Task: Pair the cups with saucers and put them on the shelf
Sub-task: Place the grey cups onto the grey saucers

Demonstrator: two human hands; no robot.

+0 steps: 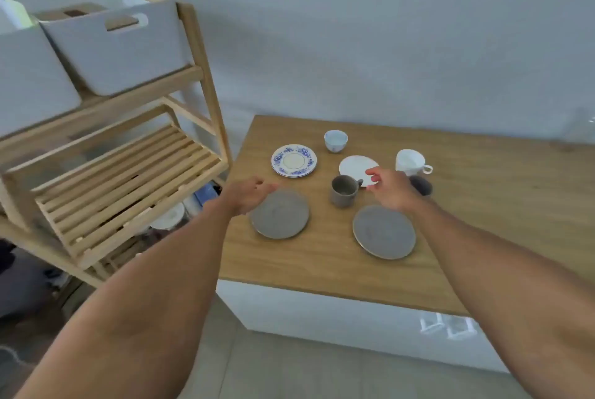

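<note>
Wooden worktop (467,221) carried the cups and saucers as the left hand (248,194), fingers loosely spread, hovered at a grey saucer's (279,215) far-left rim; the right hand (391,187), also spread, hung just right of a grey cup (344,190)

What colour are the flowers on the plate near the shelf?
Blue, on the white saucer, a ring of blue flowers around its rim. The head view shows it.

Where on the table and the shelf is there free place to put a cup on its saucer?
The slatted shelf is bare. On the table, the right part beyond the white cup is free, as is the front strip below the two grey saucers. The middle is crowded, with both hands over it.
</note>
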